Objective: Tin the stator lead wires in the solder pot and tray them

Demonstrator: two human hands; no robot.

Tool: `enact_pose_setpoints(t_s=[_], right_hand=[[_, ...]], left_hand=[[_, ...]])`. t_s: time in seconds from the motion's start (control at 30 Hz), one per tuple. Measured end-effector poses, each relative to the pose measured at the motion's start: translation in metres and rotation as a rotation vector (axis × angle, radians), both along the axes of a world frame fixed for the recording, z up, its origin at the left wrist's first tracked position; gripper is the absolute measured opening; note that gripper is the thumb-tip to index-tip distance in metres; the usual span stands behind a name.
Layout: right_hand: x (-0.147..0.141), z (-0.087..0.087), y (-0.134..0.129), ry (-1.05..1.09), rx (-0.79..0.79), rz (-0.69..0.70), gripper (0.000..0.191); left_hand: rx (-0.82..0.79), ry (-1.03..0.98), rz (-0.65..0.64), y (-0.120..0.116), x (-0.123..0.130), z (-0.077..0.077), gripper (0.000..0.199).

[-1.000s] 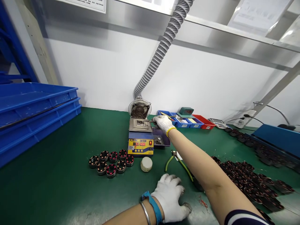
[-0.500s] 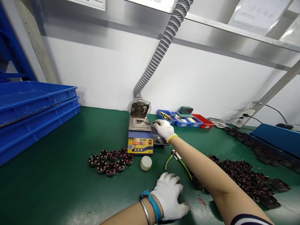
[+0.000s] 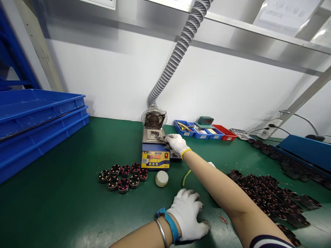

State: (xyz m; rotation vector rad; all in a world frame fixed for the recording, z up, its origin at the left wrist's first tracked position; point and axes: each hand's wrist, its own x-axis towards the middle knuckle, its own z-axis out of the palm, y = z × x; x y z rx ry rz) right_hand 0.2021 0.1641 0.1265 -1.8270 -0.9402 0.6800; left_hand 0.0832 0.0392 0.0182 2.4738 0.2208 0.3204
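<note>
My right hand (image 3: 176, 143), in a white glove with a yellow cuff, grips a thin metal scraper (image 3: 159, 137) whose tip is over the opening of the solder pot (image 3: 156, 160). The pot has a yellow front with red digits. Behind it stands a round fan (image 3: 154, 120) on a grey hose. My left hand (image 3: 188, 215), gloved and with a blue wrist strap, lies on the green table, fingers spread, holding nothing. A round whitish tin (image 3: 161, 178) sits in front of the pot. Several wire-wound rings (image 3: 123, 185) stand to its left.
Stacked blue trays (image 3: 41, 127) stand at the left. Small blue bins (image 3: 184, 128) and a red bin (image 3: 224, 132) line the wall. Many dark wound rings (image 3: 269, 196) lie at the right. A green-handled tool (image 3: 186, 178) is partly under my right forearm.
My right hand has moved left with the scraper, from the pot's right edge to over its opening. My left hand stays on the table. The pot's red digits have changed.
</note>
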Motion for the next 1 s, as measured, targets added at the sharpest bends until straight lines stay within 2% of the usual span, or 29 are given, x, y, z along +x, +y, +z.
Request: enact_pose_setpoints(t_s=[0.23, 0.53, 0.7, 0.87, 1.0], right_hand=[[-0.009, -0.003, -0.008, 0.136, 0.059, 0.02, 0.016], [-0.007, -0.007, -0.014, 0.164, 0.075, -0.037, 0.02], [0.001, -0.006, -0.004, 0.115, 0.097, -0.041, 0.019], [0.001, -0.011, 0.011, 0.059, 0.093, 0.014, 0.014], [-0.004, -0.013, 0.011, 0.031, 0.09, 0.033, 0.017]], left_hand=[[0.001, 0.025, -0.005, 0.0, -0.002, 0.006, 0.053], [0.001, -0.001, 0.004, 0.0, -0.002, 0.002, 0.052], [-0.003, -0.005, 0.004, 0.0, -0.002, 0.001, 0.052], [-0.004, 0.013, 0.001, 0.001, -0.001, 0.003, 0.052], [-0.009, 0.025, -0.007, 0.001, -0.001, 0.006, 0.053]])
